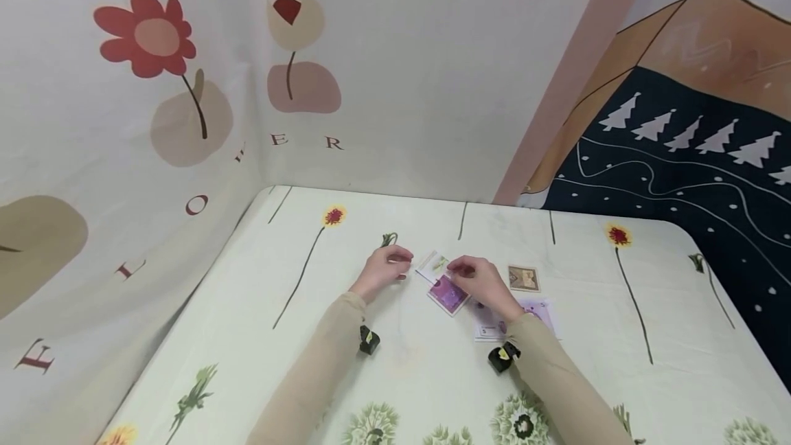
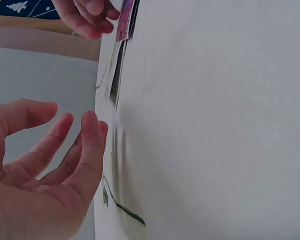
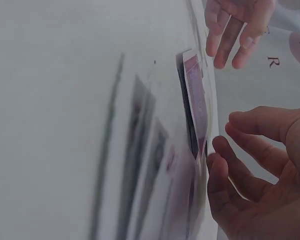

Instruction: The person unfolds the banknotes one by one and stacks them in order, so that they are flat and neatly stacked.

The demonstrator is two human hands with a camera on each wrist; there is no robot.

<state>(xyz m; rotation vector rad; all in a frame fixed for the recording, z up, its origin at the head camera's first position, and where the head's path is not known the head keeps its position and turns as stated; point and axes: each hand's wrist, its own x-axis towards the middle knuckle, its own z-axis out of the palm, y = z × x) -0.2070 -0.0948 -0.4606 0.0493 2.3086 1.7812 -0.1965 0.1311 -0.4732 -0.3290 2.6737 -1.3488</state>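
Observation:
My left hand hovers over the tablecloth, left of the cards. Its fingers are loosely bent and hold nothing, with the thumb apart from them in the left wrist view. Beside my right hand lies a small purple card, which looks slightly thick in the right wrist view. A white card with a green picture sits just beyond it, partly overlapped. The right fingertips are close over these two cards, and a gap shows between thumb and fingers. Lavender printed papers marked with a 5 lie partly hidden under the right forearm.
A small brown picture card lies to the right of my right hand. The white tablecloth has printed flowers. Printed fabric hangings stand behind and left of the table. Each wrist wears a black camera strap.

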